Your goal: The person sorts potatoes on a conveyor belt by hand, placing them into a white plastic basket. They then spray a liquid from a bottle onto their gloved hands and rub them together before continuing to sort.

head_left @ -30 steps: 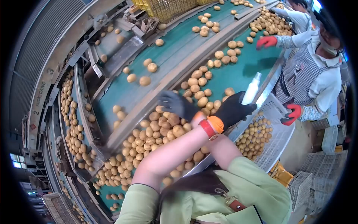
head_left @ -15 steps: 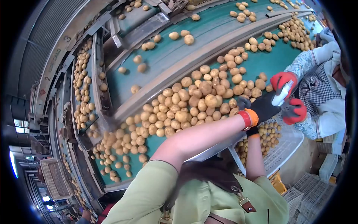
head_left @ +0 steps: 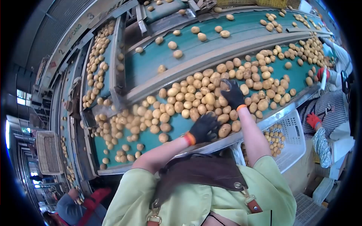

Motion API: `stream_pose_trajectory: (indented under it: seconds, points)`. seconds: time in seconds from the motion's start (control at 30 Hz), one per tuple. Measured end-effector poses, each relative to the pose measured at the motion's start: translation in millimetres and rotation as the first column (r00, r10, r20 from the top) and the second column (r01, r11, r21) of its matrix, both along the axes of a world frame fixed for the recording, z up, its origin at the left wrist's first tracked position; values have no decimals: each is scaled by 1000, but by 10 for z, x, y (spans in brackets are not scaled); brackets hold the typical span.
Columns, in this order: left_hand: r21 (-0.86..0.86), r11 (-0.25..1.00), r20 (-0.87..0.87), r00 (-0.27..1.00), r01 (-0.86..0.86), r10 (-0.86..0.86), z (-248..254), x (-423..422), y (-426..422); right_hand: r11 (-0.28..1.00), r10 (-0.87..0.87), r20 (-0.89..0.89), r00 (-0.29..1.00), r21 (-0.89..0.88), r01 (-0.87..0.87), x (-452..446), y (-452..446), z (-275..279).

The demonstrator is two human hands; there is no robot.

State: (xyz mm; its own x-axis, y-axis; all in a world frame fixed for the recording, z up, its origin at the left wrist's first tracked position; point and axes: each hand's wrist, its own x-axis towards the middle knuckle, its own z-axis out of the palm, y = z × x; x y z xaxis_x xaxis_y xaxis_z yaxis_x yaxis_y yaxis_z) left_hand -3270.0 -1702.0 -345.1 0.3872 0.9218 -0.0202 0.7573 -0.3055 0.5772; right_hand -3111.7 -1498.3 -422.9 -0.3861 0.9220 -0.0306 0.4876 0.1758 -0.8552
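Many potatoes (head_left: pixel 198 88) lie loosely piled along the green conveyor belt (head_left: pixel 181 126) in front of me. My left hand (head_left: pixel 205 127), in a dark glove with an orange cuff, is low over the near side of the belt. Its fingers are spread beside the potatoes and it holds nothing that I can see. Farther in and to the right, my right hand (head_left: pixel 233 94), also dark-gloved, reaches into the pile. Its thumb and fingers curve around a potato (head_left: pixel 225 86), which the glove partly covers.
A metal edge (head_left: pixel 279 117) borders the belt on my side. Below it stands a white perforated crate (head_left: pixel 298 141) holding small potatoes. A co-worker's red-gloved hand (head_left: pixel 313 120) is at the right. Another belt (head_left: pixel 241 34) runs behind a divider, and a basket (head_left: pixel 49 152) stands left.
My left hand has moved left, away from the co-worker's hands and a whitish object, to the near potatoes. My right hand has risen from near the crate into the pile. The co-worker's hands have separated.
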Motion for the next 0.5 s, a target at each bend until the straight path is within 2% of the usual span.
stream_pose_trajectory:
  seconds: [0.03,0.1,0.13,0.2,0.23,0.3,0.33,0.4,0.43,0.47,0.5]
  points:
    - [42,996,-14,997,80,-79,33,-374,-303,1000,7,4,1000,3,-7,-187,-144,1]
    - [-110,993,-6,999,-34,33,242,-597,-627,1000,27,-5,1000,-9,-27,-395,-373,22]
    - [-110,993,3,999,-32,33,322,-695,-786,999,43,-34,998,-23,-44,-496,-514,41]
    - [-17,978,-201,959,-207,200,404,-959,-999,990,104,-123,987,-84,-114,-763,-784,58]
    - [-24,970,-216,949,-242,231,332,-1168,-1102,976,139,-177,974,-140,-165,-939,-938,73]
    - [-46,959,-328,911,-280,250,389,-1519,-1240,853,161,-259,952,-449,-266,-1318,-1221,88]
    - [-23,946,-350,889,-324,296,351,-1649,-1397,847,174,-255,951,-453,-277,-1532,-1326,59]
    - [-7,894,-385,826,-448,411,316,-1904,-1616,621,20,-695,719,-555,-554,-1925,-1373,-33]
    - [0,858,-408,784,-513,469,182,-2077,-1783,230,-146,-666,731,-742,-630,-2035,-1132,189]
    - [42,824,-459,721,-566,519,104,-2238,-1936,373,98,-785,612,-541,-754,-2227,-959,13]
    - [83,789,-507,656,-609,560,100,-2437,-2084,447,349,-811,470,-296,-844,-2469,-794,-138]
